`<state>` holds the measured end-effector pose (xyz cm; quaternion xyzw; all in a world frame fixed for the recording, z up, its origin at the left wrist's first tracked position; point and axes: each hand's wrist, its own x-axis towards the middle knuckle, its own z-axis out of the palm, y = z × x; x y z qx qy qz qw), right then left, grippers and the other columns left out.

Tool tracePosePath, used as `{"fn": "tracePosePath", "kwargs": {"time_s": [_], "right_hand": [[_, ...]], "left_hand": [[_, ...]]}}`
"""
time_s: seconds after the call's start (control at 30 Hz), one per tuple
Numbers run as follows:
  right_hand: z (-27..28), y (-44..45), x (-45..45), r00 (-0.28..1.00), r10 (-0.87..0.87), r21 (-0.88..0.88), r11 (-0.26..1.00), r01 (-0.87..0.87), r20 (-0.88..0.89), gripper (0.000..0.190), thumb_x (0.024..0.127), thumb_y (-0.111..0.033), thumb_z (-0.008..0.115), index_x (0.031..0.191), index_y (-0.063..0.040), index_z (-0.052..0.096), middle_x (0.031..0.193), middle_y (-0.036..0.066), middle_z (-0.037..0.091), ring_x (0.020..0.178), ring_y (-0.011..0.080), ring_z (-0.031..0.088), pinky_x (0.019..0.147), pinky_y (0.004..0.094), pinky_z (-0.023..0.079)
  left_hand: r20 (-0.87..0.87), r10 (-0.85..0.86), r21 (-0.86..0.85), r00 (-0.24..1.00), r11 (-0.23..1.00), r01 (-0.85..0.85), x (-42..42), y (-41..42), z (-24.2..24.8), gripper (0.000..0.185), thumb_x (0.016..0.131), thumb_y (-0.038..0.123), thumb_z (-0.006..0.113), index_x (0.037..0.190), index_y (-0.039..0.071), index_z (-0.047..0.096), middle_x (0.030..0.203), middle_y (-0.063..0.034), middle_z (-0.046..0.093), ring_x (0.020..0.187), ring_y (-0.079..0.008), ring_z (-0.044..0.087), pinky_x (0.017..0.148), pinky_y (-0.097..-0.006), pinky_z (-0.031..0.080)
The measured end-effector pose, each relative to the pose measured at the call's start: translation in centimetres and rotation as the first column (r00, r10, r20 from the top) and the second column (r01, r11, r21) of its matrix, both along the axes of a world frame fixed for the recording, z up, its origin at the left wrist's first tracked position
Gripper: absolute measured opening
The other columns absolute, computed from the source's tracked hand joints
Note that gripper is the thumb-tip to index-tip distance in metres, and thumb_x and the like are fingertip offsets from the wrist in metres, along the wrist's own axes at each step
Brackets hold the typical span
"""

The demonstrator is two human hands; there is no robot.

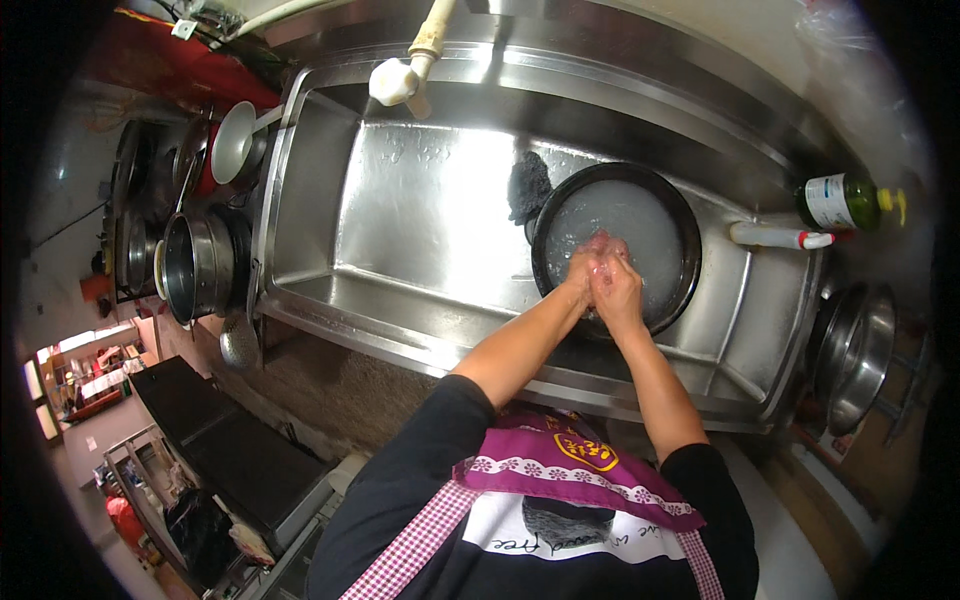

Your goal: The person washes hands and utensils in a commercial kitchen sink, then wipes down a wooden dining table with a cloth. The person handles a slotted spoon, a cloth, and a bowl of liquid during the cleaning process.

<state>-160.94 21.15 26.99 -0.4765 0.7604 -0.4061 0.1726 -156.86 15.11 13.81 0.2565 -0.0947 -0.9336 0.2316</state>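
Note:
My left hand [582, 268] and my right hand [619, 291] are pressed together over a round dark basin [691, 259]. Between them shows a wet, pinkish lump [602, 243]; it resembles raw meat, but fingers hide most of it. Cloudy greyish water [651, 232] fills much of the basin, with some bubbles near the hands. The basin stands at the right part of a long stainless steel sink [420, 202]. Against its left side lies a dark grey scouring pad or cloth [529, 186].
Over the sink's back hangs a tap with a white knob [393, 82]. A green pump bottle [844, 201] and a clear bottle with a red and white cap [776, 235] are at the right rim. Pots [199, 266] hang or stand left; metal bowls [862, 360] stand right.

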Motion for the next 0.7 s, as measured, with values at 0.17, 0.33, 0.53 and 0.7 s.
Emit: {"fn": "tracePosePath", "kwargs": {"time_s": [0.17, 0.33, 0.53, 0.7], "right_hand": [[-4.3, 0.7, -7.2, 0.953, -0.221, 0.541, 0.785, 0.301, -0.209, 0.047, 0.1, -0.038, 0.042, 0.1, 0.003, 0.064, 0.099, 0.028, 0.065, 0.094, 0.0475, 0.061, 0.08, 0.0528, 0.048], [-10.0, 4.5, -12.1, 0.9, -0.312, 0.381, 0.827, 0.415, -0.304, 0.037, 0.095, -0.03, 0.046, 0.108, 0.003, 0.057, 0.101, 0.028, 0.061, 0.103, 0.0452, 0.058, 0.086, 0.0533, 0.048], [-13.8, 5.7, -10.5, 0.958, -0.06, 0.759, 0.597, 0.259, -0.28, 0.042, 0.085, -0.026, 0.062, 0.124, -0.009, 0.06, 0.109, 0.025, 0.066, 0.101, 0.0421, 0.064, 0.086, 0.0509, 0.052], [-16.3, 5.6, -10.6, 0.934, -0.144, 0.7, 0.701, -0.137, 0.326, 0.049, 0.078, -0.038, 0.074, 0.114, -0.007, 0.068, 0.113, 0.02, 0.068, 0.104, 0.0338, 0.065, 0.091, 0.0401, 0.05]], "left_hand": [[0.846, 0.054, -0.407, 0.531, 0.708, 0.577, 3.3, -0.6, 5.8, 0.022, 0.094, 0.009, 0.048, 0.111, -0.002, 0.056, 0.106, -0.0159, 0.067, 0.097, -0.0268, 0.064, 0.082, -0.0372, 0.05], [0.741, 0.118, -0.621, 0.661, 0.494, 0.609, 8.3, -4.6, 10.3, 0.032, 0.088, 0.004, 0.056, 0.12, 0.0, 0.056, 0.107, -0.019, 0.065, 0.103, -0.0313, 0.062, 0.086, -0.0349, 0.05], [0.252, 0.838, -0.95, 0.483, 0.119, 0.289, 12.1, -12.1, 21.8, 0.045, 0.082, 0.005, 0.07, 0.118, -0.004, 0.045, 0.11, -0.0184, 0.048, 0.104, -0.0312, 0.052, 0.094, -0.0415, 0.042], [-0.037, 0.979, -0.746, 0.198, -0.159, 0.647, 12.2, -20.7, 30.6, 0.084, 0.075, 0.045, 0.081, 0.132, -0.002, 0.041, 0.114, -0.0195, 0.05, 0.102, -0.0308, 0.056, 0.083, -0.0443, 0.046]]}}
